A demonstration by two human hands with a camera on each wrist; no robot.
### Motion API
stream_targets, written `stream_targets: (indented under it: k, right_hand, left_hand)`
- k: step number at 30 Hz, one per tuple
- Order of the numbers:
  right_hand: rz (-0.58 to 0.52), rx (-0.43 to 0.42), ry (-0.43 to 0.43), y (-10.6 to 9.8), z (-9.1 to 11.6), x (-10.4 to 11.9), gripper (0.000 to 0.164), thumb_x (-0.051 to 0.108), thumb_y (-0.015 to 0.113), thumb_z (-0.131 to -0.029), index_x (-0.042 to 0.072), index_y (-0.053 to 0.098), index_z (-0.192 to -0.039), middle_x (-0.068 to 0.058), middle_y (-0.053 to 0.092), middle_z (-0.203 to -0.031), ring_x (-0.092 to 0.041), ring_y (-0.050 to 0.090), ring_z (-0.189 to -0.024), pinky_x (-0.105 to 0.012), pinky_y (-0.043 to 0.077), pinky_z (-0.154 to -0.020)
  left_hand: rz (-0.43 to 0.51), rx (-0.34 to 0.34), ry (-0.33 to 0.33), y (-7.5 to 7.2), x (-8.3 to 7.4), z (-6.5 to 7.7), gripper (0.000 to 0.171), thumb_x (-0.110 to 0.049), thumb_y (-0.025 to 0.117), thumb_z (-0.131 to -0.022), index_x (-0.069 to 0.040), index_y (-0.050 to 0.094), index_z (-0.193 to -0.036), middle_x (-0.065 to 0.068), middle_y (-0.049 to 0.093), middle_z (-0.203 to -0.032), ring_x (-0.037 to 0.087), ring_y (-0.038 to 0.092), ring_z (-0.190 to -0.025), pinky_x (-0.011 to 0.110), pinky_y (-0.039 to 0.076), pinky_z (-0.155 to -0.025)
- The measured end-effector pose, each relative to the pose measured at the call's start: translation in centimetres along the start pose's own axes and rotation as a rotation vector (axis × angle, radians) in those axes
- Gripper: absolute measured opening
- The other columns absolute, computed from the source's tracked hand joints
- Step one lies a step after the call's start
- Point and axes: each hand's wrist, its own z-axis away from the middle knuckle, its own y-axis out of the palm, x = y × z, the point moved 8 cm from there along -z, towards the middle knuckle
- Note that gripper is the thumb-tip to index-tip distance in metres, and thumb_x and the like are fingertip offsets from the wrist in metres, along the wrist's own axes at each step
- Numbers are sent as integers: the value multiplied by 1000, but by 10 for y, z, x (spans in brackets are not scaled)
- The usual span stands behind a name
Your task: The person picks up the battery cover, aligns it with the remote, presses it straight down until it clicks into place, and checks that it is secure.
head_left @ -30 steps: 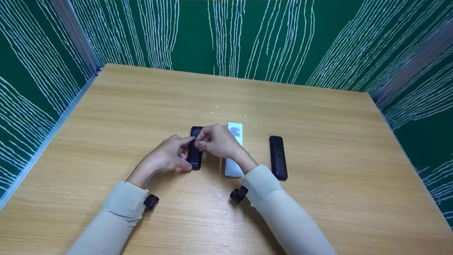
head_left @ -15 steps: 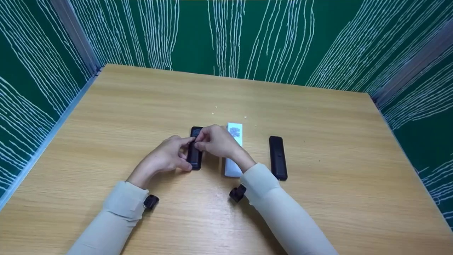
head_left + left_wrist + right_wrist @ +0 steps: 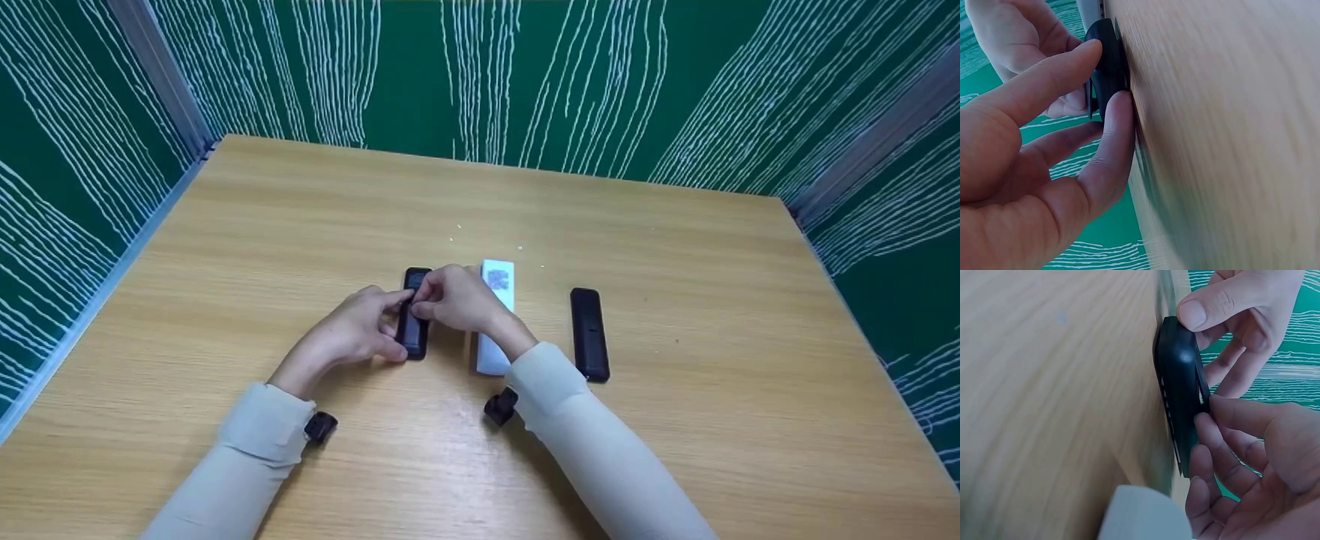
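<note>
In the head view a black remote control (image 3: 415,346) lies back side up on the table, between both hands. My left hand (image 3: 356,326) holds it from the left, the thumb at its near end and other fingers along its side. My right hand (image 3: 463,300) reaches in from the right and pinches the edge of the battery cover (image 3: 1203,385). In the right wrist view that cover stands at a slant, with a narrow gap between it and the body. The battery compartment's inside is hidden.
A white remote control (image 3: 495,360) lies just right of the black one, partly under my right hand. Farther right is a second black remote control (image 3: 590,334). Small white specks dot the wooden table (image 3: 337,195). Green walls with white streaks (image 3: 409,75) surround it.
My right wrist and forearm have shifted slightly left. The left hand and the remote controls keep their places.
</note>
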Motion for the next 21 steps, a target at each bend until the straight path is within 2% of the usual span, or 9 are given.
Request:
stream_targets:
  k: [10, 21]
  right_hand:
    - [62, -6, -29, -2, -4, 1, 9, 16, 82, -94, 8, 78, -96, -5, 76, -94, -13, 62, -80, -25, 50, -74]
    - [85, 14, 23, -2, -7, -3, 14, 22, 82, -95, 12, 72, -91, -4, 70, -90, -13, 56, -70, -26, 43, -62]
  left_hand:
    - [38, 7, -12, 3, 1, 0, 100, 14, 83, -79, -6, 36, -164, 25, 48, -131, 29, 73, -107, 28, 59, -86]
    - [45, 5, -32, 1, 3, 0, 101, 15, 83, -78, -7, 36, -165, 24, 48, -134, 28, 72, -106, 30, 59, -86]
